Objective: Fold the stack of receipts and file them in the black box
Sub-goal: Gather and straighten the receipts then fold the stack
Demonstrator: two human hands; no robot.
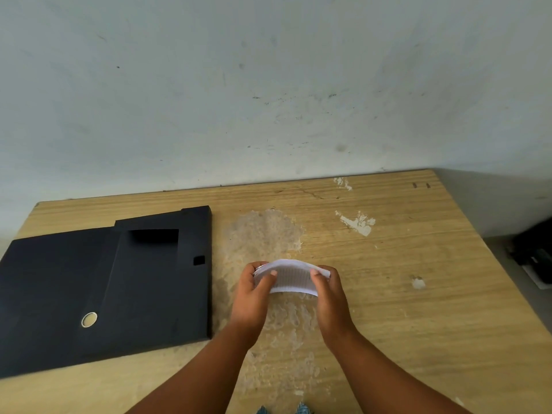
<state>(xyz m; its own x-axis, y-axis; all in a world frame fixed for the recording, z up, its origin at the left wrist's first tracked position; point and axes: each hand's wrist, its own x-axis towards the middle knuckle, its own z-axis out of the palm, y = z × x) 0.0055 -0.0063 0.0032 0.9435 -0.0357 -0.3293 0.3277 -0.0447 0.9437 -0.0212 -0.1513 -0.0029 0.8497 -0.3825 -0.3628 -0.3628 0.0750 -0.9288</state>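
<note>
Receipts, a small white stack with faint printed lines, arch upward in a bow between both hands above the middle of the worktop. The left hand grips the stack's left end, thumb on top and fingers curled underneath; the right hand clasps the right end the same way. How far the fold has gone is hard to tell, since the far edges sit behind the fingers. Well to the left lies the black box, flat and closed, with a metal ring on its near face; its left edge is cut off by the frame. The wooden surface is worn, with a pale peeled patch beneath the hands and white chips farther back. A scuffed pale wall rises behind. Bare wood stretches right of the hands to the worktop's edge, where a dark object sits, too blurred to identify.
</note>
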